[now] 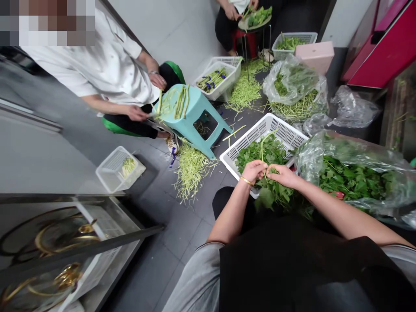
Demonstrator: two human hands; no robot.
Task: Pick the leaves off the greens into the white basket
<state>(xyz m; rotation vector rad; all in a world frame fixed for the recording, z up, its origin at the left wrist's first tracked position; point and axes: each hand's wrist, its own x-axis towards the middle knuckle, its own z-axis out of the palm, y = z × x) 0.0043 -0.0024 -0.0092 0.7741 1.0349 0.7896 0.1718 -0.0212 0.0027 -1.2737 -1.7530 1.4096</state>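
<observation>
the left hand point(254, 171) pinches a long green stem point(262, 149) narrowly between its fingertips, and the right hand point(282, 175), just beside it, has its fingers curled in on the lower part of the same stem, whose upper end leans up over the white basket point(231, 151). under and behind the hands, leafy greens point(251, 152) lie in that basket and spill over its near edge. at the right, a clear plastic bag point(307, 158) full of dark leaves point(360, 180) crowds the basket's corner, close to the right forearm. past the basket's far side sits another clear bag point(276, 82) of thin green stalks, with a pink box point(314, 56) behind it and a crumpled bag point(355, 108) to its right. pale peelings point(191, 173) heap on the floor between the basket and a small white bin point(113, 171), under the edge of a teal stool point(195, 125) that carries several green stalks point(182, 102). a person in a white top point(110, 60) works at that stool; beyond it are stacked white trays point(224, 80) with banded bundles, more peelings point(243, 91), and a second person's hands point(232, 11) by a round stand point(255, 26) holding greens.
</observation>
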